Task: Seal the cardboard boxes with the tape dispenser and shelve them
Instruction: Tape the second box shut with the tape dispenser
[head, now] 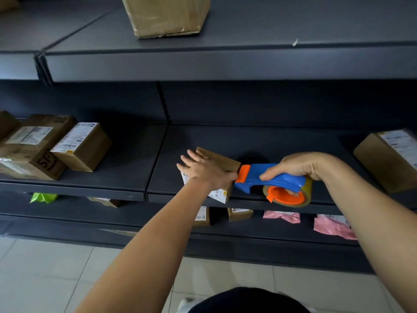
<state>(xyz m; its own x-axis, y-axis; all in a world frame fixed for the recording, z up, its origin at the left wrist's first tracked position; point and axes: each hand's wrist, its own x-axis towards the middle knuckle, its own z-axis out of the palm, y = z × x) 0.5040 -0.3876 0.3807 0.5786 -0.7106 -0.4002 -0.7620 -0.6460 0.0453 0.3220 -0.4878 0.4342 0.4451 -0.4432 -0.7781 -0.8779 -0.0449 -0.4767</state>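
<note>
While we face the dark shelf [135, 184], our left hand [204, 169] lies flat, fingers spread, on the small cardboard box [222, 163] at its front edge, right hand [300, 167] closed around the blue tape dispenser [270, 180], orange nose touching the box.

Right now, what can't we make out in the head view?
- Top of the small box: mostly covered by the left hand, so any tape seam is hidden.
- Printed labels: too small to read.
- Tape roll: partly behind the dispenser and right hand.
- Upper-shelf box: cut off by the top edge.
</note>
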